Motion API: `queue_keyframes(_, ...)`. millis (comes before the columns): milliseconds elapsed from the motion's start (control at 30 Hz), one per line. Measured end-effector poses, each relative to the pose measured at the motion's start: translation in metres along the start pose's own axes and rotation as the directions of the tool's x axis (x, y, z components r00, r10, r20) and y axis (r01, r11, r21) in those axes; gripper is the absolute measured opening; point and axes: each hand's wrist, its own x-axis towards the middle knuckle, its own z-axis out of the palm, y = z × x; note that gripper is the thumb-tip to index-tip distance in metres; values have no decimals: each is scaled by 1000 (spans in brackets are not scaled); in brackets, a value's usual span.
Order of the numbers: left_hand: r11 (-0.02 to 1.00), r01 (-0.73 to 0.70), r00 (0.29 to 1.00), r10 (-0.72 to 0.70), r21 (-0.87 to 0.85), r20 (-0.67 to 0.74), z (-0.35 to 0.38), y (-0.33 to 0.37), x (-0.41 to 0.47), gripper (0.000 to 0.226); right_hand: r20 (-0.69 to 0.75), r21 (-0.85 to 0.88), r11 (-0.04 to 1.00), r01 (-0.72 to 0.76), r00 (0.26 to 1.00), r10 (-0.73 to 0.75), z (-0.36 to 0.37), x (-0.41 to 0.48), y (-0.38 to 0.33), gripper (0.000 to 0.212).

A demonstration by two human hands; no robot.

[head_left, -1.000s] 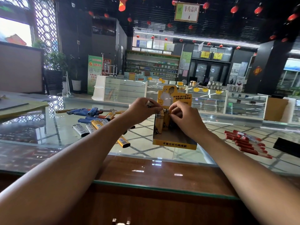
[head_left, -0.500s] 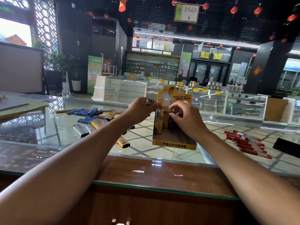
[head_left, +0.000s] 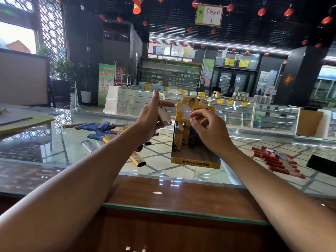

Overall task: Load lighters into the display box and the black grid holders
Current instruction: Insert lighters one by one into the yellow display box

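A yellow display box [head_left: 195, 160] stands on the glass counter with a few lighters upright at its back left. My left hand [head_left: 151, 122] is raised just left of the box and holds a white lighter [head_left: 163, 116], its metal end pointing down to the right. My right hand [head_left: 211, 130] hovers over the lighters in the box with its fingers curled; whether it grips one is hidden. Loose blue, yellow and silver lighters [head_left: 98, 131] lie on the glass to the left. One yellow lighter [head_left: 137, 159] lies near my left forearm.
A bundle of red lighters [head_left: 274, 160] lies on the glass at the right, with a black object [head_left: 321, 165] beyond it at the edge. A brown wooden strip [head_left: 163, 193] runs along the counter's near side. Papers lie at the far left.
My left hand has lifted away from the box to the left and turned, showing the white lighter it holds. My right hand has stayed at the lighters in the box.
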Motion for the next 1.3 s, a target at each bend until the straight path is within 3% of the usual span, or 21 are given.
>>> queue_keyframes(133, 999, 19, 998, -17, 32, -54, 2, 3, -2, 52, 7, 78, 997, -4, 1000, 3, 0, 0, -2, 12)
queue_keyframes(333, 985, 14, 996, 1, -171, 86, 3, 2, -1, 26, 19, 229, 973, -37, 999, 33, -1, 1, -2, 17)
queue_keyframes(500, 985, 13, 990, 11, -171, 140, 5, 2, -3, 26, 22, 269, 962, -55, 998, 51, -2, 2, -4, 16)
queue_keyframes(667, 995, -50, 982, 66, -91, 177, 8, -1, -1, 12, 16, 302, 951, -62, 998, 60, -3, 2, -4, 14)
queue_keyframes(767, 990, -138, 970, 127, 41, 207, 8, -5, 1, 9, 8, 323, 945, -47, 999, 47, -3, 3, -5, 12)
queue_keyframes(967, 872, -357, 928, 290, 337, 232, 6, -7, 2, 8, -42, 384, 921, -59, 996, 82, -9, 6, -4, 14)
queue_keyframes(1200, 729, -369, 916, 183, 576, 356, -2, -27, 9, 27, -118, 480, 873, -88, 980, 163, -18, 12, 5, 11)
queue_keyframes(1300, 699, -421, 891, 199, 578, 408, -1, -32, 11, 13, -136, 493, 865, -95, 973, 184, -23, 15, 9, 11)
